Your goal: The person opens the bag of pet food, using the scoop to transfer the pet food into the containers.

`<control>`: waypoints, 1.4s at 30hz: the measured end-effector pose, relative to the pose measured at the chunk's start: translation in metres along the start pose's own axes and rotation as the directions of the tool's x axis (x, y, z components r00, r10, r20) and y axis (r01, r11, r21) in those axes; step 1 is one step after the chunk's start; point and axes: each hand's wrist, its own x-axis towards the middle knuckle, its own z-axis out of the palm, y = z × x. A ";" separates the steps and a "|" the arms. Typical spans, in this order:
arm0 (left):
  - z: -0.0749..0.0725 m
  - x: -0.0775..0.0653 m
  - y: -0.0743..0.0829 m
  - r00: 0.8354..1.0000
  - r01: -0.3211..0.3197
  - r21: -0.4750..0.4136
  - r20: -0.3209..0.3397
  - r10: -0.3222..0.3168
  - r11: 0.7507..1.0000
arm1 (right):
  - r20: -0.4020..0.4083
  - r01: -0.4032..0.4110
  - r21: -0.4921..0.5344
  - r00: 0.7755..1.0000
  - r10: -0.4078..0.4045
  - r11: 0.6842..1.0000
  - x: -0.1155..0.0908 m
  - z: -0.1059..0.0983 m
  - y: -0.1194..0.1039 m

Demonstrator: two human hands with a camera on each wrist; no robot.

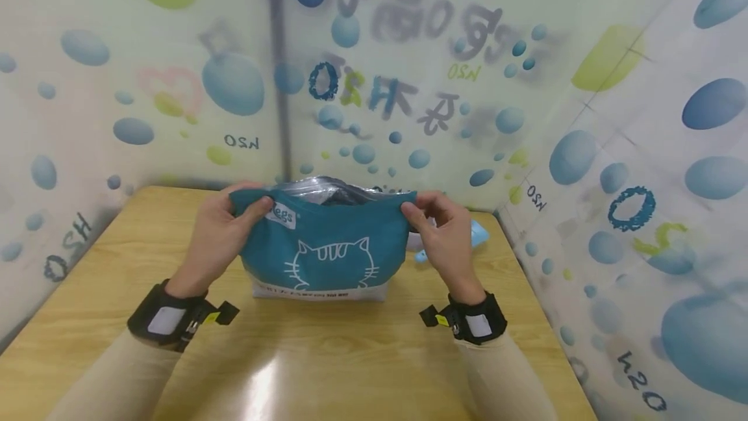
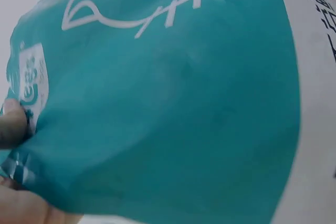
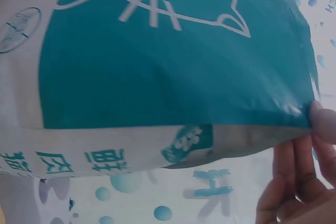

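A teal and white bag [image 1: 333,245] with a white cat outline on its front stands upright on the wooden table. Its top gapes, showing a silver lining [image 1: 321,188]. My left hand [image 1: 219,236] pinches the top left corner, thumb in front beside the white label [image 2: 34,82]. At the opposite top corner my right hand [image 1: 441,236] pinches the edge, thumb on the front and fingers behind. The right wrist view shows the bag's white side [image 3: 110,153] with teal print, and that hand [image 3: 304,177] at the corner. What lies inside the bag is hidden.
Behind my right hand, a light blue packet [image 1: 479,234] and a pale bowl-like item [image 1: 415,240] show partly on the table [image 1: 327,356]. Walls patterned with blue and green drops [image 1: 234,83] stand close behind the table and to its right.
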 end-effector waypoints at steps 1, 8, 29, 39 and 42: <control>-0.001 0.000 -0.002 1.000 -0.003 -0.009 -0.006 0.003 1.000 | 0.019 -0.002 0.002 1.000 0.002 1.000 0.002 0.000 -0.001; -0.009 0.001 -0.005 0.996 -0.037 -0.104 -0.088 0.028 0.994 | 0.046 -0.036 0.011 0.998 0.036 0.999 0.006 0.000 -0.003; -0.010 -0.001 0.003 0.990 -0.042 -0.158 -0.137 0.020 0.987 | 0.204 -0.025 0.090 0.979 0.006 0.996 0.008 0.006 0.000; -0.012 -0.005 0.001 0.997 -0.076 -0.187 -0.045 0.069 0.979 | 0.095 0.018 0.099 0.995 -0.027 0.995 0.012 0.022 -0.009; -0.012 -0.005 0.004 0.997 -0.076 -0.169 -0.022 0.073 0.983 | 0.087 0.055 0.083 0.994 -0.062 0.995 0.011 0.024 -0.009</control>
